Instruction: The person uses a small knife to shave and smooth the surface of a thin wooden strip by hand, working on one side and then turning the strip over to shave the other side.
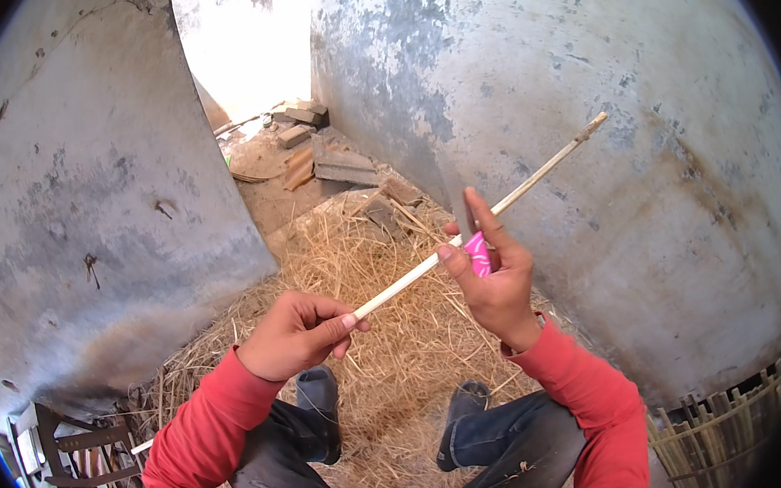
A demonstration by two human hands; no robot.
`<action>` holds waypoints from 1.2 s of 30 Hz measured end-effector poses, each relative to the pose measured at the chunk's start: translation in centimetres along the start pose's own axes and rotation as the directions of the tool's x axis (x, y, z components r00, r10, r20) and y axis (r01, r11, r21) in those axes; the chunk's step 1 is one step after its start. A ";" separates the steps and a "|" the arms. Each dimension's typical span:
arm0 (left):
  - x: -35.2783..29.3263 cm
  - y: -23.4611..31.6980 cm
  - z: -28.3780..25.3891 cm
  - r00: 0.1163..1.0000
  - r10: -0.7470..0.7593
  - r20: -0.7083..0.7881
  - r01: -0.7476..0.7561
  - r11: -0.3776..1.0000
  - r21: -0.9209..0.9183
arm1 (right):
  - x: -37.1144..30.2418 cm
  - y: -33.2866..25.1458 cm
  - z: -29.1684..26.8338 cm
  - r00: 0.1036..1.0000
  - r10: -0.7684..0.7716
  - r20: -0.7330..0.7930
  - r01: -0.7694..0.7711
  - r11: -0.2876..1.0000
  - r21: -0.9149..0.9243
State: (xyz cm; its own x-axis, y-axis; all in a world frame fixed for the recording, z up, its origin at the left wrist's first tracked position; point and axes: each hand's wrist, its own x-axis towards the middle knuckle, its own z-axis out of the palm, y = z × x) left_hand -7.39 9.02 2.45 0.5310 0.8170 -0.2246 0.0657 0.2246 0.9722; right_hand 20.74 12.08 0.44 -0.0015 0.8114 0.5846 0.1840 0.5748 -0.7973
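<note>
A long pale stick (398, 286), peeled-looking and with a brown, rough far end, slants up to the right in front of me. My left hand (301, 332) is closed round its lower part, thumb on top. Farther up, my right hand (496, 277) grips a knife by its pink-and-white patterned handle (477, 254). The knife's blade (459, 204) points upward and crosses the stick, with the right thumb and fingers also against the stick. A pale stick end (142, 446) shows left of my left sleeve; whether it belongs to the same stick, I cannot tell.
Straw and shavings (372, 356) cover the ground round my boots. Peeling walls rise at left (104, 221) and right (646, 224). Bricks and broken slabs (343, 165) lie by the bright opening. A dark chair-like frame (87, 470) stands lower left, a slatted woven basket (727, 438) lower right.
</note>
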 end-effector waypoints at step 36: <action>-4.2 -0.6 -1.2 0.949 0.192 -0.251 -0.119 0.952 0.281 | 0.7 1.9 -3.5 0.986 -0.093 -0.139 0.064 0.977 -0.205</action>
State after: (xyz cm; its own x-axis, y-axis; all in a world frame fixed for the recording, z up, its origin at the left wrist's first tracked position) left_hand -10.66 6.09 2.69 0.3046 0.9515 -0.0429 0.2365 -0.0319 0.9711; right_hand 24.52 13.41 -0.16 0.1181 0.7314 0.6716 0.3809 0.5912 -0.7109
